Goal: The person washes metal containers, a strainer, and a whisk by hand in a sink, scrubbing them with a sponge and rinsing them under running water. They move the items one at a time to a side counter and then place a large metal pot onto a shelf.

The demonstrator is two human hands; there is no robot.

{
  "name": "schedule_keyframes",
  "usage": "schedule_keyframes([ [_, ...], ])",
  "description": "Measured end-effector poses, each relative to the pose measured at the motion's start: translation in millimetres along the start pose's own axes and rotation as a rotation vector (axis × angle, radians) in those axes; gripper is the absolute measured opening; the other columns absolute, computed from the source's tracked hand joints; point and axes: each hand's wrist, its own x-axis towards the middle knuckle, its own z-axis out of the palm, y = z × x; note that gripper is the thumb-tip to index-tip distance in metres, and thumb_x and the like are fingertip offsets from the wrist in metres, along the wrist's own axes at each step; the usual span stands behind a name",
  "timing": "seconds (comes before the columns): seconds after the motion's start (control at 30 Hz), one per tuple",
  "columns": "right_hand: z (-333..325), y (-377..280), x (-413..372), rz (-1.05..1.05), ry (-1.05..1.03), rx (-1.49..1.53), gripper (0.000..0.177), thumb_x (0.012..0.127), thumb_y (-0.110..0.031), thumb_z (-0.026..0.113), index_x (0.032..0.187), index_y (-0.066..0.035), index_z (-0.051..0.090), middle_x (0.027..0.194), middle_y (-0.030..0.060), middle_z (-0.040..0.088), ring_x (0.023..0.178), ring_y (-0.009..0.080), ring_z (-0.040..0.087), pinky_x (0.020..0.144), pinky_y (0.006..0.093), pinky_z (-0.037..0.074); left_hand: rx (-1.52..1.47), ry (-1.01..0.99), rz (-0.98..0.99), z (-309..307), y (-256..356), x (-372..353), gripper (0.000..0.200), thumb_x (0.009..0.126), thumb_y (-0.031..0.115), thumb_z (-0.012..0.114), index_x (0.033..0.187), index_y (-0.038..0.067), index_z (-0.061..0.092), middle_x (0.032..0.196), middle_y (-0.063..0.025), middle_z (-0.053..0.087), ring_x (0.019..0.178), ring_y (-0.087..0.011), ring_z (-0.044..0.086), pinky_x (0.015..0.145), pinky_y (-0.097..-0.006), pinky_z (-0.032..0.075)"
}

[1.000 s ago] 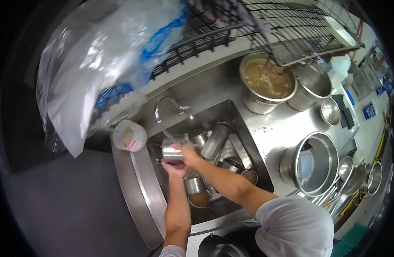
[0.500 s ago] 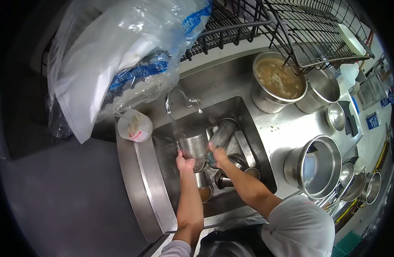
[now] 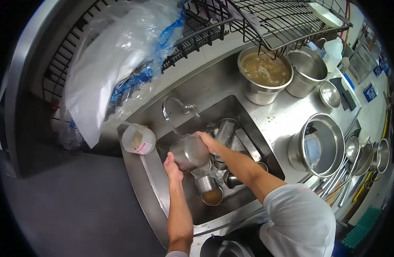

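Between my two hands is a round stainless steel pot (image 3: 189, 153), tipped over with its base facing up toward me. My left hand (image 3: 174, 169) grips its left side near the bottom of the view. My right hand (image 3: 208, 140) presses against its upper right side; whether a scrub pad is under those fingers is hidden. Water runs from the faucet (image 3: 164, 108) onto or just behind the pot. Below it in the sink (image 3: 197, 213) lie a small metal cup (image 3: 205, 184), a round container with brownish liquid (image 3: 212, 197) and several other steel pieces.
A white plastic tub (image 3: 139, 139) stands on the sink's left ledge. On the right counter are a pot of brown liquid (image 3: 266, 68), an empty steel pot (image 3: 307, 70), a large pot (image 3: 316, 145) and bowls. A wire rack (image 3: 287, 21) and plastic bags (image 3: 120, 64) hang overhead.
The pot has turned over from side-on to base-up. My right hand has moved from its lower right to its upper right side; the greenish pad seen by it is out of sight.
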Motion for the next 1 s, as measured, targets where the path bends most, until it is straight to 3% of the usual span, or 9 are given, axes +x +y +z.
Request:
schedule_keyframes([
  [0.03, -4.6, 24.2, 12.5, -0.014, -0.046, 0.175, 0.043, 0.095, -0.037, 0.045, 0.121, -0.006, 0.060, 0.122, 0.0109, 0.064, 0.112, 0.0277, 0.060, 0.101, 0.0436, 0.044, -0.243, 0.095, -0.052, -0.9, 4.8, 2.1, 0.029, 0.101, 0.024, 0.055, 0.121, 0.003, 0.058, 0.112, -0.0119, 0.065, 0.099, -0.0231, 0.063, 0.090, -0.0396, 0.052],
  [0.07, 49.2, 22.4, -31.1, -0.026, 0.402, 0.131, 0.045, 0.097, -0.036, 0.042, 0.129, -0.008, 0.055, 0.139, 0.0116, 0.052, 0.132, 0.0255, 0.045, 0.112, 0.0418, 0.031, -0.276, 0.023, -0.006, 4.8, 5.8, 0.5, 0.031, 0.101, 0.021, 0.055, 0.125, 0.003, 0.054, 0.117, -0.0126, 0.063, 0.103, -0.0254, 0.062, 0.093, -0.0425, 0.052],
  [0.13, 23.2, 100.9, 31.7, -0.542, 0.468, 0.107, 0.047, 0.100, -0.036, 0.039, 0.137, -0.009, 0.049, 0.148, 0.0106, 0.041, 0.141, 0.0261, 0.030, 0.117, 0.0421, 0.021, -0.334, -0.103, 0.081, 20.3, 6.7, -9.0, 0.037, 0.100, 0.016, 0.055, 0.134, 0.002, 0.047, 0.127, -0.0138, 0.059, 0.113, -0.0301, 0.061, 0.099, -0.0481, 0.050],
  [0.3, 101.0, 98.2, -31.5, -1.273, 1.008, -1.089, 0.051, 0.090, -0.032, 0.060, 0.136, -0.011, 0.053, 0.139, 0.0209, 0.047, 0.130, 0.0359, 0.045, 0.110, 0.0432, 0.035, -0.196, -0.142, 0.078, 8.8, -3.4, 2.4, 0.045, 0.092, 0.000, 0.063, 0.133, 0.000, 0.044, 0.123, -0.0142, 0.058, 0.103, -0.0237, 0.061, 0.087, -0.0406, 0.055],
  [0.4, 110.5, 33.7, -45.3, -0.892, 0.476, -1.180, 0.047, 0.086, -0.036, 0.064, 0.125, -0.010, 0.062, 0.131, 0.0134, 0.059, 0.120, 0.0343, 0.057, 0.103, 0.0421, 0.044, -0.145, -0.245, -0.059, -12.4, 0.6, -11.1, 0.041, 0.095, 0.007, 0.062, 0.133, 0.000, 0.047, 0.121, -0.0158, 0.061, 0.108, -0.0282, 0.063, 0.088, -0.0434, 0.055],
  [0.5, 111.6, -4.2, -33.5, -0.319, 0.511, -1.217, 0.043, 0.081, -0.036, 0.067, 0.118, -0.013, 0.066, 0.122, 0.0140, 0.064, 0.106, 0.0373, 0.064, 0.093, 0.0470, 0.051, -0.311, -0.249, -0.187, -14.1, -0.4, -19.9, 0.039, 0.099, 0.016, 0.058, 0.134, 0.002, 0.048, 0.124, -0.0156, 0.061, 0.112, -0.0304, 0.062, 0.092, -0.0479, 0.054],
  [0.63, 123.7, 36.4, -95.4, -0.651, 0.681, -1.610, 0.048, 0.076, -0.016, 0.070, 0.123, -0.013, 0.059, 0.116, 0.0175, 0.056, 0.104, 0.0411, 0.061, 0.088, 0.0489, 0.053, -0.497, -0.418, -0.464, -5.8, -36.3, 37.4, 0.040, 0.101, 0.028, 0.053, 0.133, 0.004, 0.051, 0.126, -0.0119, 0.062, 0.112, -0.0295, 0.062, 0.094, -0.0493, 0.052],
  [0.87, 62.6, 4.1, -287.4, -1.020, 0.723, -1.241, 0.061, 0.068, 0.005, 0.064, 0.127, -0.007, 0.052, 0.116, 0.0199, 0.063, 0.109, 0.0386, 0.062, 0.090, 0.0428, 0.051, 1.415, -0.934, 0.157, 46.3, -72.6, 114.7, 0.049, 0.076, 0.025, 0.079, 0.114, -0.003, 0.065, 0.113, -0.0198, 0.069, 0.100, -0.0357, 0.068, 0.090, -0.0424, 0.053],
  [1.0, 39.2, -15.5, -418.6, -1.423, 1.269, -1.438, 0.057, 0.066, 0.003, 0.066, 0.120, -0.014, 0.062, 0.114, 0.0114, 0.064, 0.105, 0.0347, 0.062, 0.088, 0.0428, 0.053, 1.886, -0.675, 0.406, 64.4, -10.9, 46.9, 0.039, 0.075, 0.028, 0.077, 0.104, 0.004, 0.072, 0.113, -0.0220, 0.068, 0.112, -0.0371, 0.063, 0.095, -0.0482, 0.050],
])
